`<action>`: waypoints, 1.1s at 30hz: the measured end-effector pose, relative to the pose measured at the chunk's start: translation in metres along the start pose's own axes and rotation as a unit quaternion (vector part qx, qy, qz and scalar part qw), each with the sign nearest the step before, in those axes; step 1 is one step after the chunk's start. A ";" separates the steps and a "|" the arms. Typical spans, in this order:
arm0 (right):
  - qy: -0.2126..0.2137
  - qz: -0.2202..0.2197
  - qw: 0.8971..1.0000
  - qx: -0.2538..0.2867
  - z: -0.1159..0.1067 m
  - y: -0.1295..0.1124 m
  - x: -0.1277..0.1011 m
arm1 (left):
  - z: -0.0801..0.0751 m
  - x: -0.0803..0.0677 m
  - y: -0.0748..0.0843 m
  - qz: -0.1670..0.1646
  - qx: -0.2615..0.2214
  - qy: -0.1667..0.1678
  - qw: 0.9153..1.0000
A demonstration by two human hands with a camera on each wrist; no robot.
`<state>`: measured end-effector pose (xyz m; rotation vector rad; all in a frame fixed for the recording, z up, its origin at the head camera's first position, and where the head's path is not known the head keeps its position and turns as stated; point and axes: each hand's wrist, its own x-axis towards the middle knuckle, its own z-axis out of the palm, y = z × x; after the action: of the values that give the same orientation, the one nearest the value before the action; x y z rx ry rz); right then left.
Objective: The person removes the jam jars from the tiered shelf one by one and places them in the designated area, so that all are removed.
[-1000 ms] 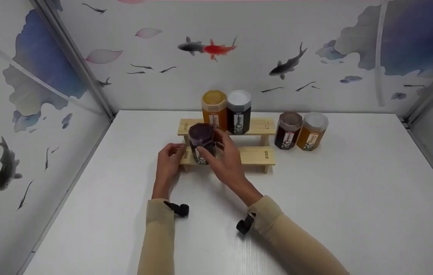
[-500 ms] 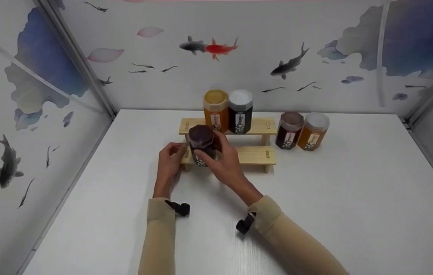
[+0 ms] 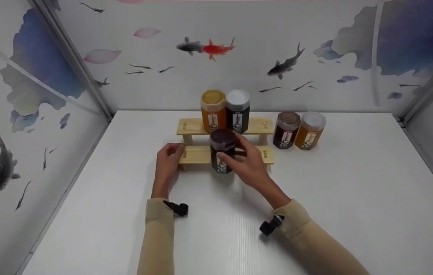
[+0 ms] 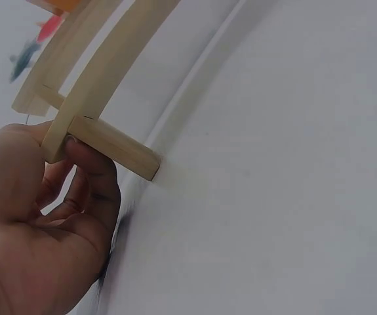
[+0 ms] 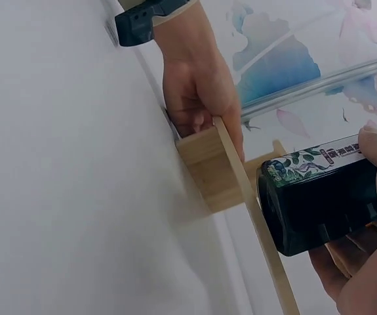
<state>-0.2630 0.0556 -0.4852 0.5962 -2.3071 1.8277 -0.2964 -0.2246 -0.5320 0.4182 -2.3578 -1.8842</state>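
Dark glass, a hexagonal labelled jar (image 3: 222, 154) is being gripped by the right hand (image 3: 247, 162) over the pale wooden two-step rack (image 3: 197, 154); leftward, the left hand (image 3: 167, 162) is clasping the rack's end, seemingly steadying it. Beyond, an amber jar (image 3: 212, 110) and a white-lidded jar (image 3: 237, 110) are standing.

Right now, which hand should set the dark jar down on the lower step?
Right, probably. The right hand already grips the dark jar at the lower step, while the left hand holds the rack's left end.

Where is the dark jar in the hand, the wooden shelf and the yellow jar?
dark jar (image 3: 222, 139), head view, its lid.
wooden shelf (image 3: 197, 154), head view, lower step.
yellow jar (image 3: 213, 100), head view, its lid.
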 end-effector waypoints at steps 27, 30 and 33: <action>0.029 0.057 0.988 -0.142 -0.214 0.058 -0.050 | -0.002 0.000 -0.001 0.012 0.010 0.011 1.000; 0.017 0.077 0.987 -0.141 -0.225 0.064 -0.049 | -0.002 -0.001 -0.001 0.008 0.007 0.010 1.000; 0.003 0.091 0.985 -0.149 -0.235 0.066 -0.047 | -0.001 -0.001 -0.001 0.012 0.006 0.008 1.000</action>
<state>-0.2771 0.3031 -0.5017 0.3447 -2.6370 1.4989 -0.2950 -0.2256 -0.5327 0.4028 -2.3544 -1.8499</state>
